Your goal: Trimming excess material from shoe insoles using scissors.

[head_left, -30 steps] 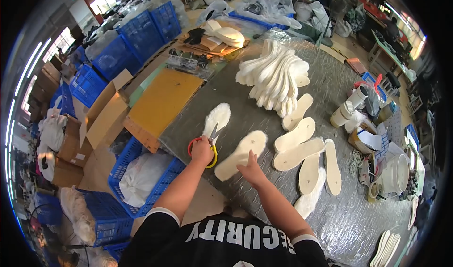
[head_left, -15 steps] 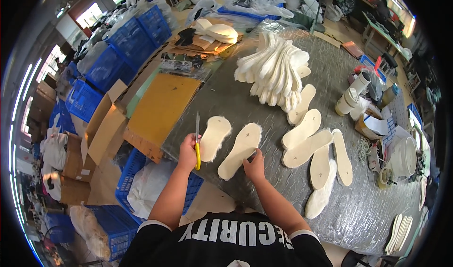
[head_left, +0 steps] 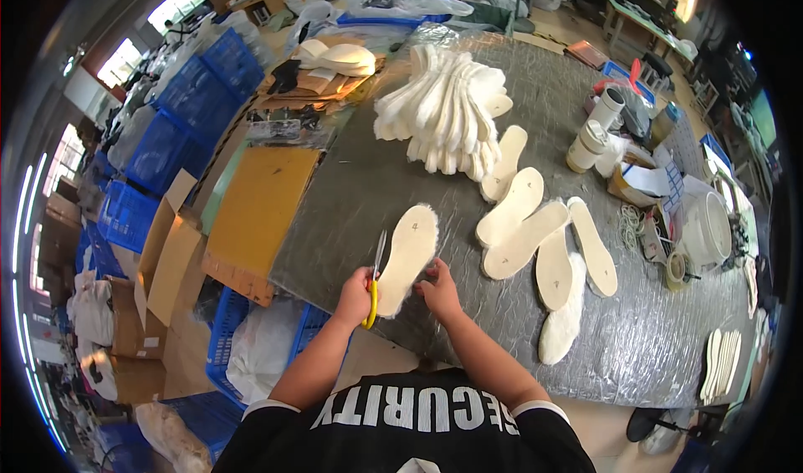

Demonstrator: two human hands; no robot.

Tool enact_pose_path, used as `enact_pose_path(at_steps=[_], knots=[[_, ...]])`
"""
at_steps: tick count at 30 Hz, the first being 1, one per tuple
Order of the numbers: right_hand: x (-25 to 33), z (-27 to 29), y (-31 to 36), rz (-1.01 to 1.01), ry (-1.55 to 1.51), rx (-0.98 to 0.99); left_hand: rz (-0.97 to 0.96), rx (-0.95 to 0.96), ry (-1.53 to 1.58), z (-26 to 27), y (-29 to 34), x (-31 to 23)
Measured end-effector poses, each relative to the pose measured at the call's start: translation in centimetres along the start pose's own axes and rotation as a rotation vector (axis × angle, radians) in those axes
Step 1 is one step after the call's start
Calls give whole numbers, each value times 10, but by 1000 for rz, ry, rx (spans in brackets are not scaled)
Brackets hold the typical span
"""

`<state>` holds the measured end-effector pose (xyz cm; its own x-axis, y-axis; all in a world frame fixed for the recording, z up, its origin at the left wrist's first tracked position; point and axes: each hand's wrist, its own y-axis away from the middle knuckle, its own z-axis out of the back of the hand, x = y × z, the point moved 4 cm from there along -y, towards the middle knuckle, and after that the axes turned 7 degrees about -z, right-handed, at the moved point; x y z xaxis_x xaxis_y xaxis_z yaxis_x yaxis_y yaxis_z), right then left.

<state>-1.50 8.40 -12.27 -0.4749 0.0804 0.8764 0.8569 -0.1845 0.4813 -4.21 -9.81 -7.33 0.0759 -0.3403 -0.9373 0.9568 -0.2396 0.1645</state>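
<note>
In my left hand (head_left: 357, 296) is a pair of scissors (head_left: 372, 303) with yellow handles, the fingers closed around them and the slim blades pointing away from me. Just right of the blades a cream, fuzzy-edged insole (head_left: 410, 251) lies on the dark table near its front edge. At the insole's lower right side is my right hand (head_left: 441, 291), thumb and fingers apart; whether the fingertips touch the insole I cannot tell. Farther right, several loose insoles (head_left: 523, 243) overlap, one with its white fleecy side (head_left: 562, 322) up.
A large heap of white fleecy insoles (head_left: 443, 109) sits at the back of the table (head_left: 335, 214). Cups (head_left: 590, 143), a white bucket (head_left: 703, 229) and string stand on the right. Left of the table are a yellow-brown board (head_left: 259, 205), a cardboard box and blue crates (head_left: 159, 147).
Two insoles lay side by side before; now only one shows between my hands. My left hand has come closer to my right hand with the scissors. The view has shifted right.
</note>
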Motion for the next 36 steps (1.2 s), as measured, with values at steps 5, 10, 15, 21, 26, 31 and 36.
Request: enact_pose_path(at_steps=[5,10,15,21,26,31,36], knots=[[1,15,12,49,33,-22,-39,-58,-297,-2,-2,18],[122,58,95,294,-390,411,-45,-81,-559,2,3,-19],[256,124,228,910,-504,1098,-171,-208,-633,15,13,-33],[273,170,271,969,-502,1126,39,4,83,-33,23,-66],[270,199,278,1049,-562,949,250,367,281,-110,41,-87],[273,245,274,1126,-362,1180,294,516,246,-152,48,-85],[145,317,174,553,-28,-254,279,508,190,-175,47,-66]])
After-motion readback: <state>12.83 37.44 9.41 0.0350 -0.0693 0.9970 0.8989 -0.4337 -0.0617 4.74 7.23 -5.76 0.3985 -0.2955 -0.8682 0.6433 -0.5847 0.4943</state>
